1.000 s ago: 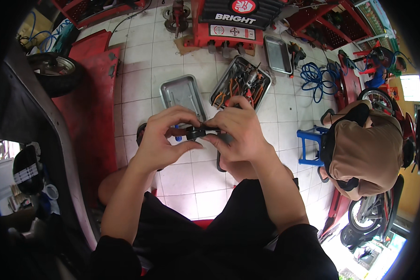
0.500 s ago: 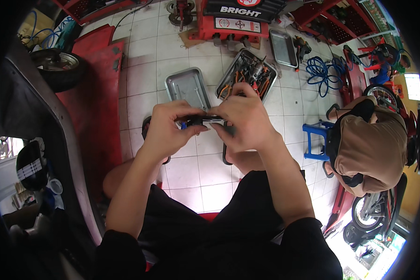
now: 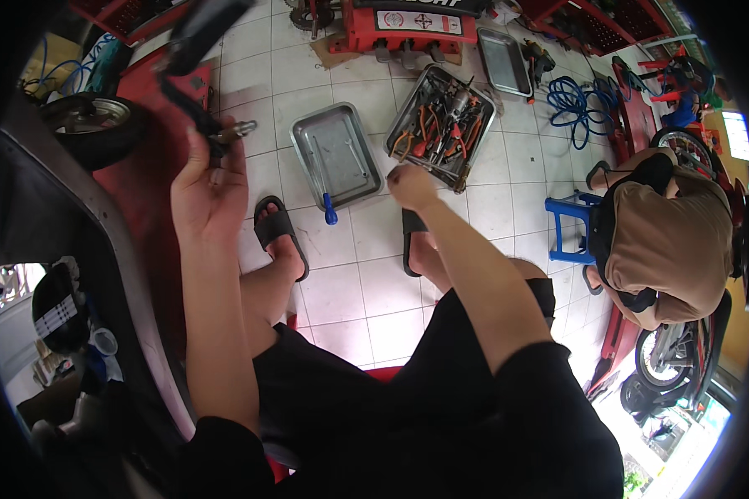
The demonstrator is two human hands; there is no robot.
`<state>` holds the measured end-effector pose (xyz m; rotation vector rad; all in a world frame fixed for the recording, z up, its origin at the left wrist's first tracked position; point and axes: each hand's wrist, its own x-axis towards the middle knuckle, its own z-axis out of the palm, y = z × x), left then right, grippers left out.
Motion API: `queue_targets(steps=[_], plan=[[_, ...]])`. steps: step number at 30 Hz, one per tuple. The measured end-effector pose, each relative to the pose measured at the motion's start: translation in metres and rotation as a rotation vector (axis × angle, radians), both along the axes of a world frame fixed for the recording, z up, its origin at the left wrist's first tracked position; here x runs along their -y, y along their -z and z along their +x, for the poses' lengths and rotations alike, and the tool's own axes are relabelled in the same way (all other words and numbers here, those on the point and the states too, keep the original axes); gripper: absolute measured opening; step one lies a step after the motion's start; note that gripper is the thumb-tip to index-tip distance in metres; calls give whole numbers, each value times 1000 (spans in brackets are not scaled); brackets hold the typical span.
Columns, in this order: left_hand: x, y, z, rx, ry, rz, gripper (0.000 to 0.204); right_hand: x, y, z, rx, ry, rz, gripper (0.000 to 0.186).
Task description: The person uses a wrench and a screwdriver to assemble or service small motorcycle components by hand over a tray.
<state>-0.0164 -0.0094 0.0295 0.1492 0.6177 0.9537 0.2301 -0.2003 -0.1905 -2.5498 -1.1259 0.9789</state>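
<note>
My left hand [image 3: 212,187] is raised at the left, its fingers closed around a dark part with a shiny metal end [image 3: 240,130]. A blurred black piece [image 3: 204,37] reaches from it toward the top edge; its kind is unclear. My right hand [image 3: 413,186] is closed in a fist at the near edge of a metal tool tray [image 3: 484,125], whatever it may grip being hidden. Pliers with orange handles [image 3: 404,145] and other tools fill that tray. Left of it, a shallow metal tray [image 3: 308,154] holds a wrench [image 3: 356,158] and a screwdriver with a blue handle [image 3: 330,209].
A red platform [image 3: 133,200] and dark bodywork [image 3: 66,179] stand at my left, near a wheel [image 3: 91,125]. At right, a person [image 3: 670,241] bends beside a blue stool [image 3: 567,226] and motorcycles. A blue hose [image 3: 576,121] lies coiled. Another metal tray [image 3: 505,62] stands farther back.
My hands have parted from where they met over a small dark part. The left has moved up and left with a dark part; the right has lowered to the tool tray's near edge.
</note>
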Motion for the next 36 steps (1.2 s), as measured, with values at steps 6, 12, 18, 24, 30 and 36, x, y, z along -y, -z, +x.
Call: queue_targets(steps=[6,12,18,24,30,36], plan=[[-12,-5,-26,204,-44,-75,24,-45,111,-56,54,30,-207,23],[-17,-5,-33,231,-86,-6,30,-107,164,-71,172,1,-20,22],[-3,-2,-28,143,-37,3,33,-174,196,-63,213,27,-47,23],[-2,0,-33,35,106,-105,34,-174,170,-75,155,-33,-94,26],[6,5,-13,0,31,-114,33,-159,157,-62,139,-31,-74,31],[6,-4,-14,257,28,-24,49,-165,184,-68,105,48,-7,40]])
